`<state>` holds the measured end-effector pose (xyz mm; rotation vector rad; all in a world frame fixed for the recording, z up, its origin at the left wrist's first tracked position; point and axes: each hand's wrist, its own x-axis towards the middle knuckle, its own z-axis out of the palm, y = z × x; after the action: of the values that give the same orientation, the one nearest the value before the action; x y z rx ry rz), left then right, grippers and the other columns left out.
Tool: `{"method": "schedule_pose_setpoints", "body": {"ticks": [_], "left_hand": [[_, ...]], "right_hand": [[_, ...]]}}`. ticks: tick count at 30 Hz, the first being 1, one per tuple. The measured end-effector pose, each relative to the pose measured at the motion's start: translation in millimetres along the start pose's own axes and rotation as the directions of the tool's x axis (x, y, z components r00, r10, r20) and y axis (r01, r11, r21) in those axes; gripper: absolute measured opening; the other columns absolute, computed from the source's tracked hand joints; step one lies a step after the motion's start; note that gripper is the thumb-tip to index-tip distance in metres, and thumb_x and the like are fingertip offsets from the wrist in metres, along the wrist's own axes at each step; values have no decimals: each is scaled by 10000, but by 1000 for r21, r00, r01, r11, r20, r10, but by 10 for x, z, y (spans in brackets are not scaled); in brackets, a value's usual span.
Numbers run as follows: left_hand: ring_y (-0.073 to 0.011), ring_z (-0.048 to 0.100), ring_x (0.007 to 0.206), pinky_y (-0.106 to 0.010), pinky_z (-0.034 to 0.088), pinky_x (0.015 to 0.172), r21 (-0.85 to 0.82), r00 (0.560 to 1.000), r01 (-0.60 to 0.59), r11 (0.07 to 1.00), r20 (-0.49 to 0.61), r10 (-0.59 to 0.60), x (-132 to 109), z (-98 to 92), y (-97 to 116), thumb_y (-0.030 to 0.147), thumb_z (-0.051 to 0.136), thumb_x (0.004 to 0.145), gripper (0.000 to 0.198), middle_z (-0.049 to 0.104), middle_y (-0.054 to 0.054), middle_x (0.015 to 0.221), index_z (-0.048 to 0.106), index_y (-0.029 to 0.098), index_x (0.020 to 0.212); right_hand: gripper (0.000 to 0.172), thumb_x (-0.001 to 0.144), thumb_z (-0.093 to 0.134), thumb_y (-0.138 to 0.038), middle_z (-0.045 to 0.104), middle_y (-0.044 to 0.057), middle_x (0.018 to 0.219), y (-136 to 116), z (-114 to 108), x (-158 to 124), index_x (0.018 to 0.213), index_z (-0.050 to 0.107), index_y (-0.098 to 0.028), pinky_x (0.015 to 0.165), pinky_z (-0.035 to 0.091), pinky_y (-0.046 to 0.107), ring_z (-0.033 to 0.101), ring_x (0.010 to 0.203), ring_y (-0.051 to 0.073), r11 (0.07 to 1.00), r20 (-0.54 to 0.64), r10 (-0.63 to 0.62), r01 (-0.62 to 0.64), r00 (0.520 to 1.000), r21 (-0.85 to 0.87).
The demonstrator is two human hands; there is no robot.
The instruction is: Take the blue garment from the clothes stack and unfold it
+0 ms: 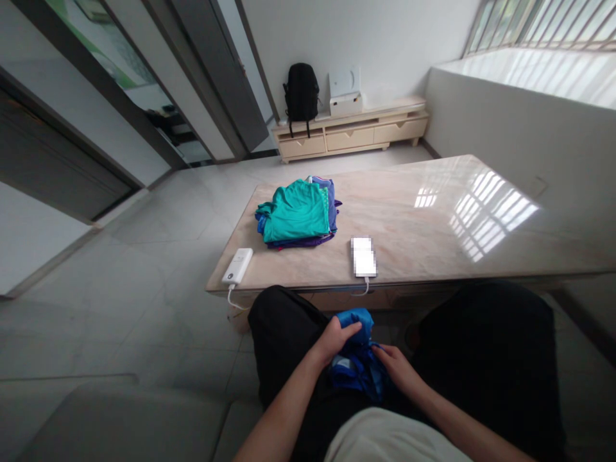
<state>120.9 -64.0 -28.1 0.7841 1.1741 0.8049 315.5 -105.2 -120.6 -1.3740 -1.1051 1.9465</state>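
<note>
A bunched piece of shiny blue fabric [359,369], with a small white patch on it, lies between my legs over my lap. What kind of garment it is cannot be made out. My left hand [335,337] grips its upper end, thumb laid along the cloth. At its right edge, my right hand [392,366] pinches a bit of the fabric. On the table beyond my knees sits a pile of folded clothes [298,215], a teal garment on top with blue and purple ones beneath.
The marble-topped table [394,237] spans the front. A white power bank [238,266] with a cable lies at its left corner; a phone with a blurred screen [364,258] is plugged in near the front edge. A black backpack [301,93] and white box [345,104] stand on a low cabinet [351,136].
</note>
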Motion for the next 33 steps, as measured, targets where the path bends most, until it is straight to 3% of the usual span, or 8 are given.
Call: {"method": "schedule_pose_setpoints", "body": {"ticks": [15, 17, 20, 22, 27, 30, 33], "left_hand": [[-311, 727, 966, -481, 528, 992, 6, 1000, -18, 1000, 9, 18, 17, -6, -8, 513, 879, 688, 495, 788, -137, 969, 782, 105, 953], [-309, 723, 970, -476, 526, 990, 17, 1000, -17, 1000, -14, 17, 14, -19, -21, 516, 880, 686, 504, 787, -132, 978, 780, 108, 965], [-298, 711, 990, -466, 512, 1002, 37, 997, -23, 999, -70, 26, 19, -48, -50, 521, 876, 688, 514, 785, -113, 1014, 772, 125, 998], [-291, 703, 1003, -456, 505, 1009, 47, 996, -35, 998, -83, 39, 38, -65, -78, 527, 872, 687, 527, 781, -106, 1036, 766, 129, 1015], [-281, 685, 1034, -437, 493, 1014, 92, 994, -49, 995, -90, 57, 143, -94, -162, 554, 858, 674, 599, 763, -106, 1083, 734, 129, 1077], [-283, 673, 1022, -451, 477, 1016, 151, 992, -45, 988, -108, 62, 209, -131, -190, 599, 827, 692, 597, 754, -106, 1032, 720, 127, 1041], [-300, 659, 962, -480, 467, 995, 236, 992, -48, 971, -105, 75, 209, -153, -143, 632, 809, 698, 562, 734, -98, 903, 719, 122, 919]], "right_hand": [[783, 761, 565, -844, 737, 111, 798, -75, 30, -46, 889, 759, -96, 699, 504, 353, 646, 714, 244, 997, 6, -35, 35, 999, -76], [761, 778, 569, -820, 745, 131, 861, -176, -5, -70, 904, 773, -98, 762, 520, 387, 669, 798, 280, 991, -8, -68, 67, 998, -114], [629, 826, 611, -724, 709, 145, 1193, -509, -186, -151, 979, 805, -145, 1026, 455, 411, 627, 1137, 321, 967, -62, -185, 171, 981, -191], [518, 909, 577, -625, 630, 116, 1361, -845, -383, -258, 1068, 810, -190, 1114, 388, 385, 560, 1271, 297, 904, -117, -340, 291, 933, -313], [425, 1018, 489, -476, 695, 70, 1188, -1776, -828, -697, 1158, 779, -199, 911, 491, 294, 660, 1061, 213, 695, -188, -654, 484, 733, -531], [385, 1031, 496, -434, 732, 43, 1059, -2232, -902, -957, 1173, 772, -206, 809, 504, 257, 683, 942, 180, 551, -188, -777, 506, 600, -663], [359, 1035, 504, -411, 754, 39, 978, -2590, -852, -1142, 1120, 782, -200, 749, 511, 245, 695, 850, 163, 430, -164, -849, 476, 502, -767]]}}
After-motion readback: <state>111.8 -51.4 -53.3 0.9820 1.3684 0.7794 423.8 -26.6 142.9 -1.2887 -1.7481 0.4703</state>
